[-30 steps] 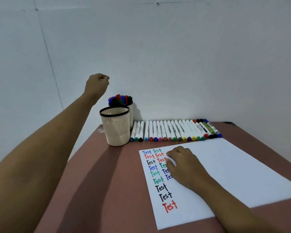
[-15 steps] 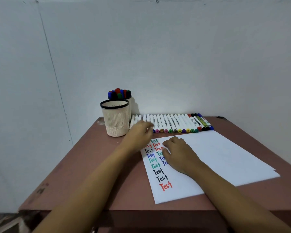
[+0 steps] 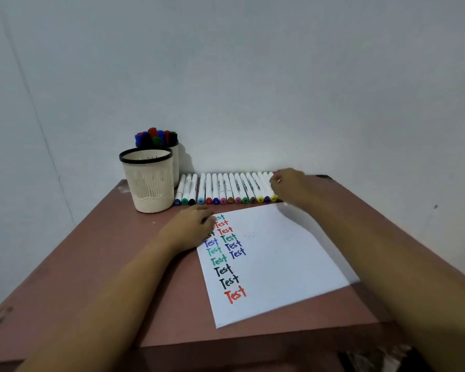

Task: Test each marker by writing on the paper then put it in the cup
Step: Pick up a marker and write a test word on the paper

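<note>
Head view: cup (image 3: 175, 167) part-filled, many markers (image 3: 226, 187) untested; left hand (image 3: 191, 226) relaxed on paper (image 3: 279, 251); right hand (image 3: 287, 183) fingers hidden, grasp unclear.

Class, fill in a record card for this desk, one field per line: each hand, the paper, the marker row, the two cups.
left hand: rests on the far-left corner of the paper, covering some writing
right hand: over the right end of the marker row; grip unclear
paper: white, "Test" written in red, black, blue, green
marker row: capped, side by side behind the paper
front cup: cream, black rim, nothing showing above it
back cup: holds markers, caps up
</note>
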The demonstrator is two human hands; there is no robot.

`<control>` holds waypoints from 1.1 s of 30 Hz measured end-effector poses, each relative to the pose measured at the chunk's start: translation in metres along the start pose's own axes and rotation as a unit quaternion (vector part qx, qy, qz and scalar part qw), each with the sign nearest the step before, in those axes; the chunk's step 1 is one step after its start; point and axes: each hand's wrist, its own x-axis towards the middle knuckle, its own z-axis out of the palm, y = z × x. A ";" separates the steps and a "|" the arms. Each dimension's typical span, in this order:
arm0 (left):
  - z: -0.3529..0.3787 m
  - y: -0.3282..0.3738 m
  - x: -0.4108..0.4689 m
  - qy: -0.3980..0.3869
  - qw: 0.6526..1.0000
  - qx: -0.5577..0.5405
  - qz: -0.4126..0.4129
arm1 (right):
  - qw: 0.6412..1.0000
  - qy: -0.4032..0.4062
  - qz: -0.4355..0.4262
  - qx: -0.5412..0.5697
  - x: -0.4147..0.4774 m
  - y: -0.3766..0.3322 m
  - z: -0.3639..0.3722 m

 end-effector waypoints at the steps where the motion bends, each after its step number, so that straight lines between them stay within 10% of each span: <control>1: 0.001 -0.001 0.000 -0.001 1.000 0.000 0.001 | 0.999 0.024 0.046 -0.009 0.011 0.009 -0.002; 21: 0.003 -0.002 0.003 0.004 1.000 -0.015 0.003 | 0.956 0.175 0.226 0.071 0.028 0.074 0.008; 33: -0.002 0.005 -0.008 0.162 0.982 -0.065 0.067 | 0.894 0.220 0.037 0.388 -0.052 0.003 -0.009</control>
